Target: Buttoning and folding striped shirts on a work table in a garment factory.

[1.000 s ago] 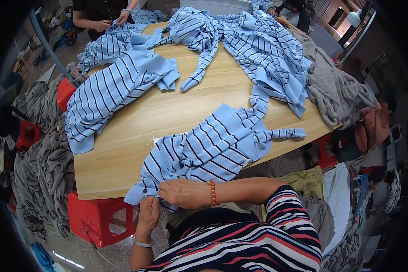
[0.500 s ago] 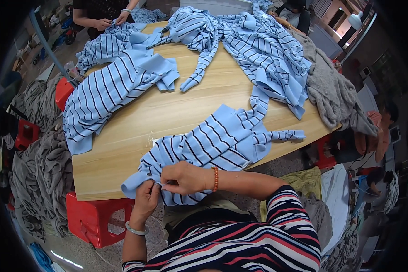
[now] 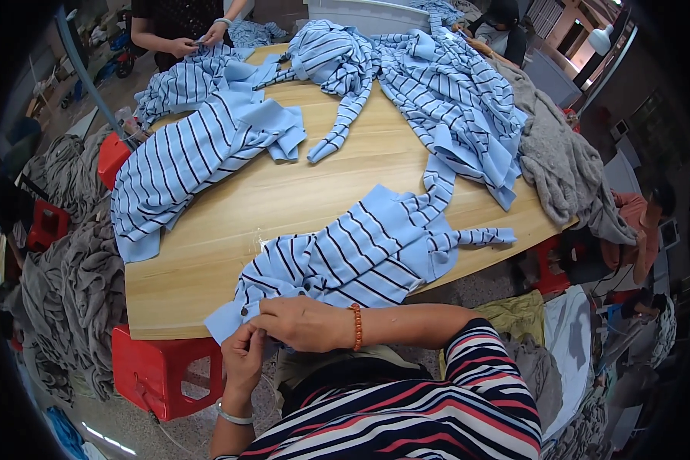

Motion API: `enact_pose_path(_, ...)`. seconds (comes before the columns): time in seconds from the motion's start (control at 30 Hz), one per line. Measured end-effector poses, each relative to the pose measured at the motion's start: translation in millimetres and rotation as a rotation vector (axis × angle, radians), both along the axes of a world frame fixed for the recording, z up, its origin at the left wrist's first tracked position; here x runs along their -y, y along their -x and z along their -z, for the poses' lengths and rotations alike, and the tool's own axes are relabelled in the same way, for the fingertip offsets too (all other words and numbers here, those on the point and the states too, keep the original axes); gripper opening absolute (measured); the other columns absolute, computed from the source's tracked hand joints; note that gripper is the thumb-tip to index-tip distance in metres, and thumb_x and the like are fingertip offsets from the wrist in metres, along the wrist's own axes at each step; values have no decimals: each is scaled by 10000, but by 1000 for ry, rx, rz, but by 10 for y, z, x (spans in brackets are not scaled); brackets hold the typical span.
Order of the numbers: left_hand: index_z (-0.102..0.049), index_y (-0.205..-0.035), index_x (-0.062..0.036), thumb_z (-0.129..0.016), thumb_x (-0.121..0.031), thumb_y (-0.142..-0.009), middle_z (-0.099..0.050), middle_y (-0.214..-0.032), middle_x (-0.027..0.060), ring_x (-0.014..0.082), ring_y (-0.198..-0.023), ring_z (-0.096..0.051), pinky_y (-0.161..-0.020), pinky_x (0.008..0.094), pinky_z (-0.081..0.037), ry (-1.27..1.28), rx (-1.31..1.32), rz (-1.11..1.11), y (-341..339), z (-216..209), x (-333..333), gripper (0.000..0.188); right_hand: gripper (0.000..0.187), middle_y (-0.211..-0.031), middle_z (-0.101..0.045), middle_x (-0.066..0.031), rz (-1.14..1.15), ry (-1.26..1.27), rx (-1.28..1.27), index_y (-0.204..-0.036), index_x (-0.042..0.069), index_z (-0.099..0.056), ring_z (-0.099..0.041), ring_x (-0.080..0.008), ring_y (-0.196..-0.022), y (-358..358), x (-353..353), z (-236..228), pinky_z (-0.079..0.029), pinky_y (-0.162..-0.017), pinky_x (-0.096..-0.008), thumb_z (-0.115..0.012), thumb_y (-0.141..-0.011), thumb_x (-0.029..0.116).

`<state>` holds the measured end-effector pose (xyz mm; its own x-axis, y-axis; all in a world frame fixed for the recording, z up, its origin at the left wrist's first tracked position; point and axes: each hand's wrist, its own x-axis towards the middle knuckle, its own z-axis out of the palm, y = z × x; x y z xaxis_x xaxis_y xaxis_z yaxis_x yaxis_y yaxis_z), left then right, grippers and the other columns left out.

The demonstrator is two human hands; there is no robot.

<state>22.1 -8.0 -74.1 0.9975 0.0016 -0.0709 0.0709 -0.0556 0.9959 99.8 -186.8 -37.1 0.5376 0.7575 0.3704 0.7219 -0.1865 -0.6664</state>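
A light-blue knit cardigan with dark stripes lies at the table's near edge, its sleeves stretched toward the right. Dark round buttons show along its front, close to my fingers. My left hand is closed in a pinch at the lower-left end of the cardigan. Against it, my right hand pinches the same edge, its fingertips meeting the left ones. Whatever small detail sits between the fingertips is hidden.
More striped blue garments lie on the wooden table, with a pile at the far right. Grey knits drape over the right edge. A red stool stands below the near-left corner. Across the table, a co-worker's hands handle another garment.
Both my hands have shifted slightly downward with the cardigan's edge, and the right has turned lower. Dark buttons now show more plainly above the fingers.
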Motion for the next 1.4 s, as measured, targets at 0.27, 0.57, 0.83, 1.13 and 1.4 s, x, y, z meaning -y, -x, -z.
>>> enact_pose_path(0.27, -655, -935, 7, -628, -32, -865, -666, -853, 30, 80, -778, -590, -691, 227, -450, 10, -90, 44, 81, 55, 39, 85, 98, -836, -537, -139, -61, 29, 22, -808, -1, -552, -598, -317, -794, 46, 19, 61, -494, -657, -392, -607, -747, 53)
enact_pose_path(0.57, -611, -858, -14, -629, 65, -720, -609, -806, 129, 283, -753, -583, -691, 350, -454, -567, 308, -25, 41, 125, 119, 160, 172, -893, -547, -171, -81, 190, 22, -894, -37, -539, -592, -337, -864, 66, 62, 228, -492, -706, -401, -597, -753, 44)
enact_pose_path(0.83, -596, -1110, 4, -563, -125, -927, -650, -1084, 132, 234, -1029, -615, -878, 331, -494, 820, -398, -59, 86, 188, -77, 226, 158, -852, -564, -166, -83, 33, -145, -907, 3, -537, -602, -350, -769, -8, 95, 169, -490, -673, -419, -599, -775, 64)
enact_pose_path(1.13, -613, -1010, -60, -640, -89, -900, -659, -861, 49, 143, -752, -631, -625, 232, -517, 1180, -438, -338, 85, 468, -22, 117, 144, -847, -605, -146, -149, -32, -138, -889, 15, -542, -626, -334, -798, 86, 69, 76, -503, -687, -407, -603, -770, 68)
enact_pose_path(1.4, -595, -1129, -10, -661, -47, -876, -656, -1042, 94, 187, -937, -644, -802, 295, -516, 629, -192, -368, 284, 113, 117, 264, 149, -822, -569, -141, -69, 12, 28, -889, 0, -540, -606, -321, -770, 137, 39, 31, -503, -680, -391, -602, -767, 59)
